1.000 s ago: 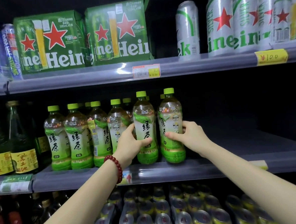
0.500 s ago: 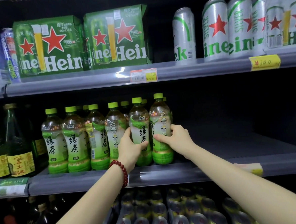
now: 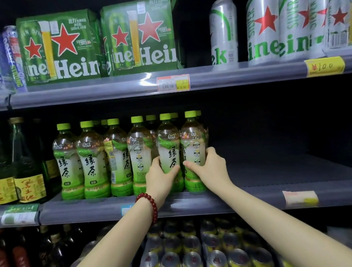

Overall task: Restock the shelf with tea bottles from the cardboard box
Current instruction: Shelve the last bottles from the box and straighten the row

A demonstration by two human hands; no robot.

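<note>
A: Left hand (image 3: 160,178)?
B: Wraps the clear plastic green-capped tea bottle (image 3: 169,152), second from the row's end; thumb across the label front, fingers curled round its nine o'clock side. Red bead bracelet (image 3: 149,205) at the wrist.
A: Right hand (image 3: 211,168)?
B: Holds the end green-capped tea bottle (image 3: 193,148); thumb on its front low down, fingers curved round its three o'clock side.
A: Position?
B: Both bottles stand upright, touching, at the front of the grey metal middle shelf (image 3: 196,203), closing a row of matching bottles (image 3: 94,159). Shelf bare toward three o'clock. Green beer cartons (image 3: 97,43) at twelve.
</note>
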